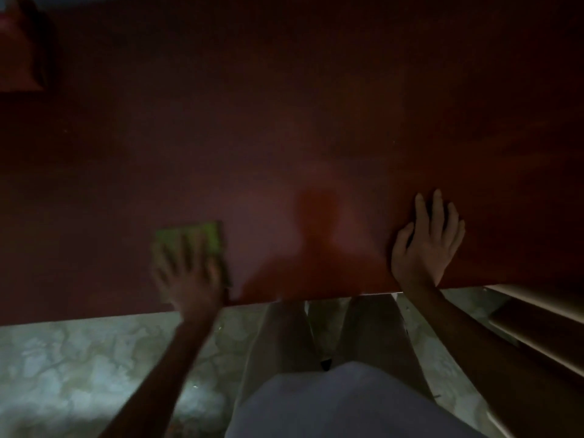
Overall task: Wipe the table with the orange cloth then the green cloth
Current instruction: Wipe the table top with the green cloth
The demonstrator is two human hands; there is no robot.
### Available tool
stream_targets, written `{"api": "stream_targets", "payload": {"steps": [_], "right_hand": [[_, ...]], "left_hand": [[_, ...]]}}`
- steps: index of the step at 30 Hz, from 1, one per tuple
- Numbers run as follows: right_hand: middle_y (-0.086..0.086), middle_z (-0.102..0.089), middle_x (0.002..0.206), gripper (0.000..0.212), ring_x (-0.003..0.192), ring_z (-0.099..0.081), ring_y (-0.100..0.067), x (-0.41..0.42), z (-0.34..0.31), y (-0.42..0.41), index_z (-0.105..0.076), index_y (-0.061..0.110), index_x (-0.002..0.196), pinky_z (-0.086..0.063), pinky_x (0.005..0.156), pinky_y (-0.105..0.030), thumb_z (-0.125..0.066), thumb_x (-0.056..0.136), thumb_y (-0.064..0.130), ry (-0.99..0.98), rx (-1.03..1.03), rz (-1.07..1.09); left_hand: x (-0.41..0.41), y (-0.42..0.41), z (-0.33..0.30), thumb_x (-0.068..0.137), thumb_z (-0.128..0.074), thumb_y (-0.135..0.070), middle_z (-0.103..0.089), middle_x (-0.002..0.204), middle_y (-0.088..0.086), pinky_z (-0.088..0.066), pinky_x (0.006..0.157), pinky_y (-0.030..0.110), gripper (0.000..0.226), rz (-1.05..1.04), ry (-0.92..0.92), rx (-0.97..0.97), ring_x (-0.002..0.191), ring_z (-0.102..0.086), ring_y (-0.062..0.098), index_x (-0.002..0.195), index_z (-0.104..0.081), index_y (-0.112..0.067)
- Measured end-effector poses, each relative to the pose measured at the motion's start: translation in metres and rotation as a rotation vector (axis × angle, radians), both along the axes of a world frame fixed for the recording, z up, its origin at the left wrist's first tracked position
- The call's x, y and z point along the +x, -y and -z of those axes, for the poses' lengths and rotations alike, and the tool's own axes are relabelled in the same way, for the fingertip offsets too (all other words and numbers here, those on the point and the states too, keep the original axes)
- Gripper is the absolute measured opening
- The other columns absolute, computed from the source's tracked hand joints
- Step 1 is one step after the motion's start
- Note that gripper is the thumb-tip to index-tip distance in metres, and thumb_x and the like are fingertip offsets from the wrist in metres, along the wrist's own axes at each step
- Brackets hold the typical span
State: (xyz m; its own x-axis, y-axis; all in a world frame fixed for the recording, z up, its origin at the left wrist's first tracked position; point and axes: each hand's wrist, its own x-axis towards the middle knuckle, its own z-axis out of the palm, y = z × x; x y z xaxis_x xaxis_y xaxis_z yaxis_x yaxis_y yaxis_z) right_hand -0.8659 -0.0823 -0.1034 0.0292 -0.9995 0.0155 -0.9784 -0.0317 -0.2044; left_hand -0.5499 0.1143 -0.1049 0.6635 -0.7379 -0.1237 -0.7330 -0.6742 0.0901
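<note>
**Green cloth at the near edge**

Green cloth (202,245) is lying flat on the dark red surface (316,121), close to its near edge, under the blurred left hand (186,276), whose spread fingers are pressing it down. Right hand (426,241) is resting flat, fingers spread, just inside the same edge. Bare surface is stretching wide beyond both hands. Marbled floor (79,368) is showing below the edge.

Left hand (186,273) blurred, fingers spread flat; right hand (426,241) flat, fingers extended.
</note>
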Motion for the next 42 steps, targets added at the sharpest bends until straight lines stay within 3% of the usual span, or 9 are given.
{"api": "stream_targets", "payload": {"steps": [4, 10, 13, 17, 21, 24, 27, 35, 42], "right_hand": [[-0.004, -0.027, 0.159, 0.050, 0.145, -0.024, -0.031, 0.000, -0.001, 0.000, -0.034, 0.023, 0.147, -0.013, 0.120, -0.051, -0.034, 0.097, 0.027, -0.020, 0.025, -0.015], [-0.004, -0.041, 0.152, 0.045, 0.137, -0.034, -0.026, -0.028, -0.003, 0.018, -0.048, 0.015, 0.139, -0.026, 0.114, -0.041, -0.036, 0.097, 0.019, 0.273, 0.019, -0.055], [-0.006, -0.040, 0.152, 0.046, 0.137, -0.032, -0.027, -0.065, -0.004, 0.030, -0.048, 0.014, 0.140, -0.024, 0.113, -0.039, -0.039, 0.096, 0.019, 0.261, 0.021, -0.117], [-0.005, -0.031, 0.157, 0.051, 0.145, -0.024, -0.029, -0.133, -0.004, 0.048, -0.040, 0.016, 0.145, -0.016, 0.118, -0.045, -0.035, 0.095, 0.022, 0.198, 0.050, 0.057], [-0.008, -0.028, 0.159, 0.051, 0.145, -0.023, -0.034, -0.203, -0.001, 0.065, -0.038, 0.016, 0.146, -0.016, 0.118, -0.053, -0.032, 0.097, 0.026, 0.110, -0.002, 0.210], [-0.007, -0.025, 0.160, 0.050, 0.144, -0.024, -0.035, -0.223, 0.002, 0.070, -0.034, 0.018, 0.148, -0.016, 0.118, -0.053, -0.031, 0.099, 0.028, 0.060, -0.019, 0.241], [-0.004, -0.025, 0.160, 0.050, 0.145, -0.024, -0.031, -0.215, 0.004, 0.071, -0.032, 0.022, 0.149, -0.013, 0.119, -0.048, -0.030, 0.099, 0.027, 0.015, -0.043, 0.292], [-0.003, -0.026, 0.159, 0.051, 0.145, -0.025, -0.030, -0.217, 0.008, 0.072, -0.031, 0.026, 0.149, -0.017, 0.118, -0.049, -0.029, 0.098, 0.032, -0.018, -0.056, 0.289], [-0.003, -0.028, 0.159, 0.050, 0.145, -0.025, -0.029, -0.217, 0.008, 0.071, -0.031, 0.027, 0.148, -0.017, 0.119, -0.049, -0.027, 0.099, 0.033, -0.028, -0.066, 0.303]], "left_hand": [[-0.151, 0.064, -0.006, 0.088, -0.045, -0.042, -0.045, 0.149, 0.009, -0.017, 0.111, 0.064, 0.053, 0.596, -0.106, -0.025, 0.140, -0.022, 0.043, 0.140, -0.045, -0.031], [-0.199, 0.171, -0.004, 0.089, -0.045, -0.054, -0.038, 0.155, 0.003, -0.012, 0.115, 0.064, 0.057, 0.893, -0.144, -0.041, 0.144, -0.025, 0.041, 0.141, -0.050, -0.032], [-0.143, 0.192, -0.002, 0.086, -0.046, -0.050, -0.037, 0.155, 0.005, -0.016, 0.116, 0.059, 0.060, 0.768, -0.052, -0.063, 0.144, -0.026, 0.041, 0.144, -0.046, -0.032], [-0.068, 0.177, -0.005, 0.093, -0.040, -0.045, -0.029, 0.159, 0.004, -0.015, 0.117, 0.053, 0.056, 0.301, 0.001, -0.046, 0.147, -0.020, 0.037, 0.148, -0.038, -0.034], [-0.080, 0.130, -0.003, 0.096, -0.035, -0.043, -0.024, 0.161, 0.005, -0.016, 0.117, 0.057, 0.056, -0.024, 0.047, -0.015, 0.148, -0.016, 0.039, 0.151, -0.034, -0.030], [-0.147, 0.099, -0.001, 0.092, -0.039, -0.040, -0.032, 0.158, 0.010, -0.019, 0.114, 0.061, 0.057, 0.127, -0.007, -0.008, 0.145, -0.018, 0.044, 0.148, -0.038, -0.029], [-0.233, 0.102, -0.001, 0.087, -0.045, -0.041, -0.040, 0.152, 0.010, -0.025, 0.106, 0.071, 0.056, 0.516, -0.133, -0.025, 0.142, -0.022, 0.044, 0.142, -0.042, -0.031], [-0.333, 0.247, -0.004, 0.089, -0.044, -0.054, -0.035, 0.157, 0.001, -0.002, 0.118, 0.061, 0.057, 1.086, -0.159, -0.036, 0.146, -0.020, 0.039, 0.143, -0.047, -0.036], [-0.189, 0.318, -0.005, 0.090, -0.037, -0.050, -0.029, 0.159, 0.005, -0.016, 0.117, 0.056, 0.061, 0.550, -0.049, -0.058, 0.146, -0.020, 0.039, 0.149, -0.036, -0.034]]}}
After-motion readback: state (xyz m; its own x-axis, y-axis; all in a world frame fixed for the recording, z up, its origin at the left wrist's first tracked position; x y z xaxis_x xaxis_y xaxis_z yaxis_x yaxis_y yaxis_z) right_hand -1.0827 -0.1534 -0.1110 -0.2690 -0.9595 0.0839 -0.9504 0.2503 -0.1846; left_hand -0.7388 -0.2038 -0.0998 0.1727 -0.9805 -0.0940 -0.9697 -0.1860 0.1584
